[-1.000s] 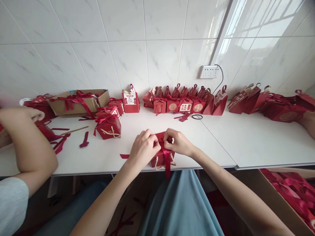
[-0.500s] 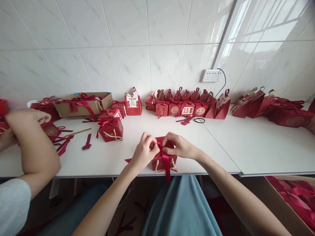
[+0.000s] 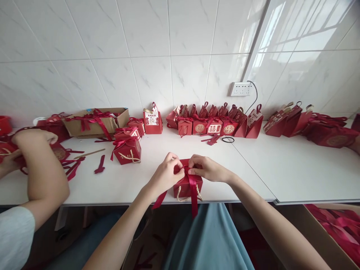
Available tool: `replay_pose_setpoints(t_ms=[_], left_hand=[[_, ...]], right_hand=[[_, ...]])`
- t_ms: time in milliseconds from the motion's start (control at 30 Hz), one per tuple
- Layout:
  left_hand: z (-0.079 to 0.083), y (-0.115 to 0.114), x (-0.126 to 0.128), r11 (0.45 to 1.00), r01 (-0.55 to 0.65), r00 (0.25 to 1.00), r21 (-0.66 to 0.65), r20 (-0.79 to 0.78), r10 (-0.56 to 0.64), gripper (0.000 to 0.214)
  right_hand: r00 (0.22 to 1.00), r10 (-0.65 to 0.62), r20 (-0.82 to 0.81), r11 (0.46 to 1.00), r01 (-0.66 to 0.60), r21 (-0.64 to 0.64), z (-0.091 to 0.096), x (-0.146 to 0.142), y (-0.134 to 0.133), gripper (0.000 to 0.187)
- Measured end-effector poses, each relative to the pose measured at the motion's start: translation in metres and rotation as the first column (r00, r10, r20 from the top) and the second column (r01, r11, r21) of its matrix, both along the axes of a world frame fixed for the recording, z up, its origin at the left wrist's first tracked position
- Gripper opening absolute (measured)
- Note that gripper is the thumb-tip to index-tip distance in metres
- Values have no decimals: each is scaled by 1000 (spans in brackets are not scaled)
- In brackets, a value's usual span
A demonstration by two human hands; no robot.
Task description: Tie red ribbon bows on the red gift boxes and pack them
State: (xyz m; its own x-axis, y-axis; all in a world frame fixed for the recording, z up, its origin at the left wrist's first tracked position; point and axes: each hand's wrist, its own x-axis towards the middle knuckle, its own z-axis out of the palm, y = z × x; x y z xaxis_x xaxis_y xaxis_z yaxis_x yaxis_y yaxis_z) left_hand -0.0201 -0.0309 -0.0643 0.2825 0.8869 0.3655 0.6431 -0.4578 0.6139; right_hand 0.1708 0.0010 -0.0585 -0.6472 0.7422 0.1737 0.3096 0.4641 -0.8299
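Observation:
A red gift box (image 3: 185,187) with a gold rope handle stands at the table's front edge, below both my hands. Dark red satin ribbon (image 3: 193,195) is at its top; one tail hangs down the front past the edge, another slants out to the left. My left hand (image 3: 168,170) pinches the ribbon at the top of the box. From the other side, my right hand (image 3: 206,168) pinches it too, fingertips close to the left ones. The ribbon's crossing is partly hidden by my fingers.
Left stands another red box (image 3: 128,152) with a rope handle. Behind are a cardboard box (image 3: 92,129) of ribbons and a row of red gift boxes (image 3: 199,127). A co-worker's arm (image 3: 46,168) reaches in from the left. A black ring (image 3: 228,140) lies behind my hands.
The ribbon's left tail has swung nearer the box and now hangs over the table edge. The front tail has shifted slightly right. Both hands stay pinched at the box top.

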Motion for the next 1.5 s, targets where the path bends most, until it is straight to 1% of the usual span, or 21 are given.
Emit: replay_pose_setpoints(t_ms=[67,133,267,333,400,467,533,600,667,767,867,900,933,967,1067,1133,1200,1267,1367,1433,1500], left_hand=[[-4,2,2,995,-84,993,49,84,80,11],[-8,3,5,980,-185,967,77,191,167,12],[-11,6,9,942,-330,895,65,340,290,11],[-8,9,8,925,-381,818,-5,465,339,8],[-4,11,5,926,-347,692,-150,625,361,4],[0,13,0,943,-198,536,-268,776,332,7],[3,15,-5,958,-35,383,-284,882,276,10],[7,15,-11,964,42,272,-262,932,241,11],[12,17,-17,965,18,195,-262,947,254,15],[21,20,-30,955,-66,86,-288,952,293,14],[30,23,-45,959,-53,-25,-278,961,277,9],[31,23,-50,962,-43,-35,-270,963,269,8],[32,22,-56,962,-38,-20,-271,962,271,6],[32,21,-61,960,-35,23,-277,960,277,5],[30,17,-73,950,-3,249,-313,920,303,8],[29,14,-78,941,32,363,-336,881,302,11],[28,11,-80,937,68,395,-343,872,290,10],[27,8,-80,943,121,386,-310,890,243,11],[24,6,-78,955,177,397,-239,905,153,30],[23,8,-76,960,160,440,-231,887,140,34],[24,11,-74,969,116,487,-219,863,137,25]], right_hand=[[994,40,-104,989,-54,-135,-2,3,1,23],[982,54,-182,975,-91,-204,-4,5,1,22],[979,55,-196,988,-82,-130,-3,4,-3,21],[968,58,-244,979,-102,-174,-3,4,-3,20],[930,23,-367,958,-124,-257,-5,5,-2,20],[850,-67,-523,932,-133,-337,-7,7,1,25],[738,-180,-650,901,-140,-410,-7,10,4,28],[653,-265,-709,882,-132,-451,-4,12,6,27],[604,-301,-738,895,-88,-438,1,14,8,25],[570,-313,-760,928,13,-373,8,16,10,23],[514,-326,-793,942,107,-318,12,22,10,24],[496,-334,-801,942,138,-307,13,24,10,24],[487,-343,-804,939,168,-299,15,27,10,23],[483,-352,-802,936,202,-290,16,30,9,22],[494,-377,-784,918,311,-245,23,37,5,21],[504,-372,-779,910,362,-200,28,40,2,22],[511,-351,-784,914,369,-169,33,41,0,27],[513,-329,-793,923,353,-155,37,42,-2,34],[510,-310,-802,926,355,-133,41,43,-2,39],[500,-276,-821,934,340,-107,44,42,-1,37],[487,-228,-843,953,288,-92,48,40,2,32]])
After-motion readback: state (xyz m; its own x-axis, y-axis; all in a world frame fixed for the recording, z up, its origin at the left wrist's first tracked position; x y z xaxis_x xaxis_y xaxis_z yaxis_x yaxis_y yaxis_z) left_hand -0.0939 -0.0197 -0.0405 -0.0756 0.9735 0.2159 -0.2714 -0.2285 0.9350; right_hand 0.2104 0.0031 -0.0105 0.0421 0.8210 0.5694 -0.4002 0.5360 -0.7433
